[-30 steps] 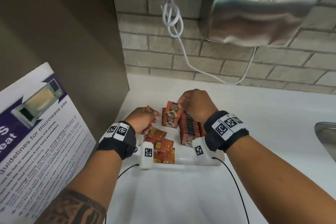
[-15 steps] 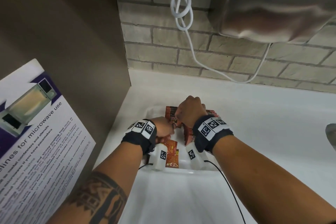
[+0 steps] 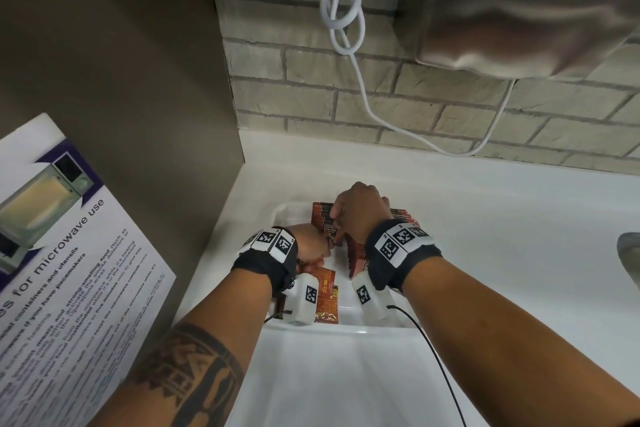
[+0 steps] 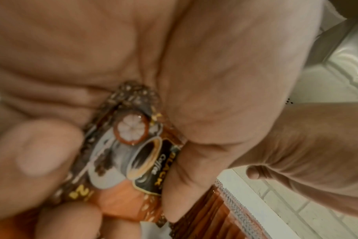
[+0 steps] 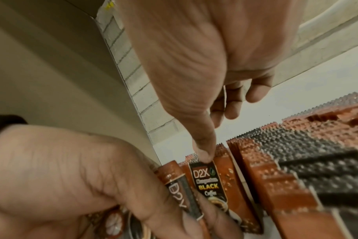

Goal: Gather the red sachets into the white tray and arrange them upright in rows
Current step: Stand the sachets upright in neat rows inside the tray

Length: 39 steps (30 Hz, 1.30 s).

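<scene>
1. The white tray [image 3: 284, 215] is seen on the pale counter [image 3: 485, 211], in the corner below the brick wall [image 3: 311, 97]; both hands are held over it.
2. A row of red sachets [image 3: 401, 215] is stood on edge along the tray's right side, and the long axis of the row runs away from the person. Loose sachets [image 3: 327, 302] are left lying flat at the tray's near left.
3. The right hand [image 3: 360, 211] is placed over the far end of the rows. Its thumb [image 5: 203, 152] is pressed onto the top edge of an upright sachet [image 5: 206, 179], and its fingers are curled behind; the grip is judged to be a pinch, though the far side is hidden.
4. The left hand [image 3: 308, 243] is closed around a held sachet [image 4: 133, 153], gripped between thumb and fingers just left of the upright sachet and almost touching it.
5. The coming move is judged to turn on this: the slot for the held sachet lies to the right of the left hand, beside the steadied one, so the held sachet must be kept upright, face parallel to its neighbour. The left hand is the nearer to deliver it.
</scene>
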Available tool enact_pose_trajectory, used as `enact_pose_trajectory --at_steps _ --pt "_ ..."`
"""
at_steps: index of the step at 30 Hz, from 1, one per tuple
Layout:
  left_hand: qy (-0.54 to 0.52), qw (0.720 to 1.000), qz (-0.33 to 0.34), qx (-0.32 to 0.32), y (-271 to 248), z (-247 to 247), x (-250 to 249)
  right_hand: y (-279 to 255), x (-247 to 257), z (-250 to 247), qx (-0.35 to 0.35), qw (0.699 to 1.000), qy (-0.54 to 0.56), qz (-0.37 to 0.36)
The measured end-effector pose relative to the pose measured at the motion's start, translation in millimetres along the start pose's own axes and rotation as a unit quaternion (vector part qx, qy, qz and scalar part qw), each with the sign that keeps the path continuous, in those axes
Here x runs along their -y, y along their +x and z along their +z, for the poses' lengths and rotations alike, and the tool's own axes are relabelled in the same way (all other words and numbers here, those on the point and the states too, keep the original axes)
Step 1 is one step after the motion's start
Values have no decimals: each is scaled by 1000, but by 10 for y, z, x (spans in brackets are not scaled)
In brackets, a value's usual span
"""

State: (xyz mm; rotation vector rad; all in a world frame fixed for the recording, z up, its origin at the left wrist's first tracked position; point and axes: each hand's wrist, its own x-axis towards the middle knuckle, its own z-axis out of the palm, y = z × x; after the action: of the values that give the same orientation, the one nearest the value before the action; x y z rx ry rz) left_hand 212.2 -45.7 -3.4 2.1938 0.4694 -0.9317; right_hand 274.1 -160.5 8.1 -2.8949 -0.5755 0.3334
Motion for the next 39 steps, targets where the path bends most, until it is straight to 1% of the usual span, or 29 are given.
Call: enact_pose_trajectory --at_steps 5,9,12,14,17,19,21,23,26,27,29,31,32,35,36,39 --pt "-31 999 -12 -5 -31 5 8 -33 -37 -55 -19 998 52 10" --pt "-45 999 -2 -7 -31 -11 39 -85 -44 -123 -26 996 84 16" --pt "-130 991 17 3 8 -52 119 -155 -69 -190 -18 991 133 6" --pt "-230 972 47 4 -20 -83 188 -243 -81 -245 5 981 191 -15" --pt "-384 913 132 32 -135 -115 255 -372 -72 -293 36 963 263 -44" --pt "-427 886 175 39 -201 -119 262 -392 -68 -298 28 954 295 -51" --pt "-430 880 196 33 -224 -117 262 -380 -72 -313 7 948 316 -48" --pt "-403 894 196 23 -232 -120 276 -367 -78 -348 -9 948 315 -48" --pt "-343 928 141 -28 -211 -143 342 -342 -107 -393 -37 957 285 -49" --pt "-309 943 113 -48 -199 -163 369 -327 -118 -399 -46 961 270 -47" --pt "-207 974 50 -82 -197 -205 404 -306 -131 -392 -55 969 237 -40" --pt "-108 988 18 -104 -196 -218 395 -282 -128 -355 -56 975 212 -31" --pt "-77 992 16 -101 -194 -207 371 -265 -117 -323 -56 978 199 -26" --pt "-42 999 14 -25 -186 -128 248 -221 -50 -208 -48 992 119 -5" --pt "-37 999 20 -9 -165 -94 213 -210 -21 -176 -43 995 87 1" --pt "-29 999 34 2 -74 -16 146 -174 33 -90 -26 999 43 8"
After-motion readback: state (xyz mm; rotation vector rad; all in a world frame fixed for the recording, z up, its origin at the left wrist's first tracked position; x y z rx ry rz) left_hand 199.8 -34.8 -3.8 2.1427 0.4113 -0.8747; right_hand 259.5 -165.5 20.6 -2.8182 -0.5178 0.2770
